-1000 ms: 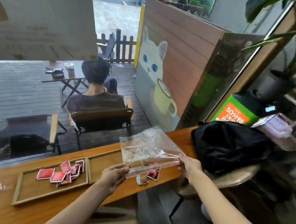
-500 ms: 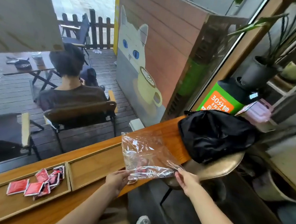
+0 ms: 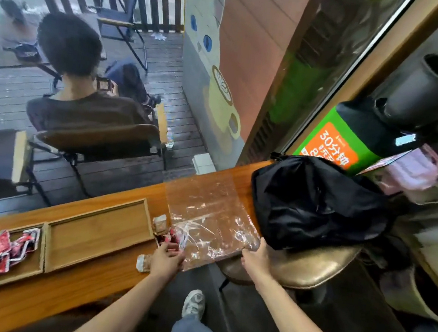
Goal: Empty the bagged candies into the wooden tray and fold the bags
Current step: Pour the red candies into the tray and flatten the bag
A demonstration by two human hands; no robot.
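Since the earlier view the clear bag (image 3: pixel 208 218) has come down out of the air — it now lies flat on the wooden counter (image 3: pixel 71 296), mouth edge toward the person. Probable reason: a flat surface is needed to crease it.

Left hand (image 3: pixel 166 261) is curled over the bag's near left corner, fingers closed on the plastic; red packets (image 3: pixel 172 237) sit right at its fingertips, and whether it grips one of them too cannot be told. Right hand (image 3: pixel 256 257) pins the near right corner, fingers bent down on the edge, so the sheet is held taut between the two hands.

A small wrapped candy (image 3: pixel 143 263) lies on the counter just beside the left wrist, outside the tray. Another (image 3: pixel 159 223) sits at the bag's left edge, against the tray's end.

Wooden tray (image 3: pixel 99 230), to the left: near compartment bare, far-left compartment holding a heap of red packets (image 3: pixel 1 250).

Black bag (image 3: pixel 313 201) rests on the counter just right of the plastic, limiting room that side.

Judgement — emptying not finished: strays remain outside the tray; folding not yet begun.
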